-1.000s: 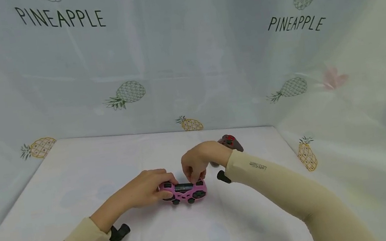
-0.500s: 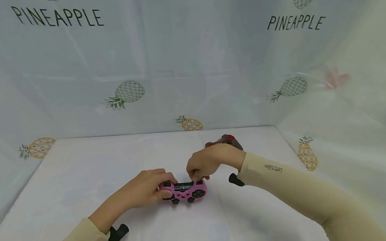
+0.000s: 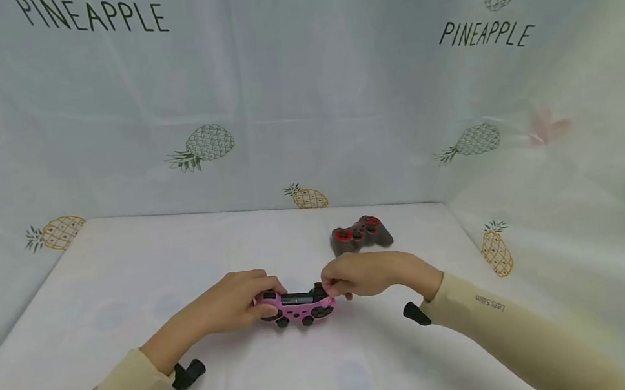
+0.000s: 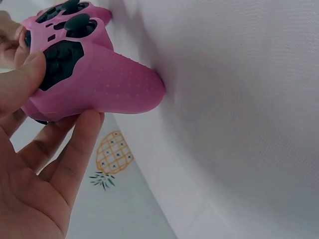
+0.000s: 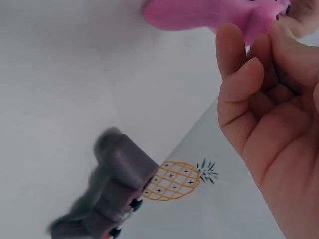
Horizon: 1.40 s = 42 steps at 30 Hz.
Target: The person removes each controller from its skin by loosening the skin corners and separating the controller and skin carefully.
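Note:
In the head view a game controller (image 3: 296, 299) in a pink rubbery cover (image 3: 294, 312) stands upright on the white cloth, its black thumbsticks toward me. My left hand (image 3: 237, 300) grips its left end. The left wrist view has the thumb on the black direction pad (image 4: 61, 60) and fingers under the pink grip, whose tip meets the cloth. At the right end, my right hand (image 3: 360, 272) pinches the cover's edge with thumb and index finger, beside a bare black corner. The right wrist view shows its other fingers curled.
Behind my right hand lies a dark grey controller (image 3: 361, 233) with red-ringed buttons. White cloth (image 3: 179, 250) covers the table, and a pineapple-print sheet (image 3: 288, 94) rises behind and at the right. A small black device (image 3: 417, 313) sits at each wrist.
My right hand has shifted right and toward me, from the controller's top edge to its right corner. More black shows there, and the grey controller is now largely uncovered. The left hand keeps its grip.

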Each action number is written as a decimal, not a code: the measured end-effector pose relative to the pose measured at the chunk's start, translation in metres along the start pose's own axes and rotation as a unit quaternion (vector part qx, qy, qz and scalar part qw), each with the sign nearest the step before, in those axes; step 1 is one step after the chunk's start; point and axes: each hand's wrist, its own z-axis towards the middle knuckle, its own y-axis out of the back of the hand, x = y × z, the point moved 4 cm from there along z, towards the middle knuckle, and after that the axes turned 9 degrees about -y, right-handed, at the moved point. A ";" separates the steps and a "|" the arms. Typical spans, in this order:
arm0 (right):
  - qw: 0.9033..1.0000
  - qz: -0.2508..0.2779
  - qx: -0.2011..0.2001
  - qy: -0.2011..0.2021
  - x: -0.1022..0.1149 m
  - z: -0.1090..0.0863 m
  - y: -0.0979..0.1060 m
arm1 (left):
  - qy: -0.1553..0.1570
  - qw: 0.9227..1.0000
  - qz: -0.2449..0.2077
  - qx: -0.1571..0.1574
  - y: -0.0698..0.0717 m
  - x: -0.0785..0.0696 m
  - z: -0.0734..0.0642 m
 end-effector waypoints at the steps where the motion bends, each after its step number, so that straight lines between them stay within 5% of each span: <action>1: 1.000 0.007 -0.012 0.007 -0.002 -0.002 -0.002 | -0.003 1.000 0.000 -0.002 0.000 0.000 0.001; 9: 0.987 0.070 -0.126 0.077 -0.018 -0.004 -0.017 | 0.003 1.000 -0.003 0.002 0.002 0.001 0.001; 14: 0.972 0.182 -0.141 0.038 -0.025 -0.006 -0.026 | 0.008 1.000 -0.013 0.005 0.002 0.000 0.000; 17: 0.953 0.270 -0.139 -0.025 -0.029 -0.008 -0.033 | 0.012 1.000 -0.017 0.007 0.001 0.000 0.000; 21: 0.912 0.380 -0.121 -0.091 -0.033 -0.010 -0.044 | 0.014 1.000 -0.016 0.007 0.000 0.000 -0.001; 25: 0.879 0.456 -0.081 -0.111 -0.033 -0.007 -0.053 | 0.014 1.000 -0.013 0.006 0.001 0.000 0.000; 27: 0.871 0.473 -0.071 -0.112 -0.033 -0.005 -0.055 | 0.013 1.000 -0.011 0.005 0.002 0.000 0.000; 42: 0.879 0.451 -0.029 -0.152 -0.036 0.000 -0.039 | 0.016 1.000 -0.005 0.003 0.001 -0.001 0.002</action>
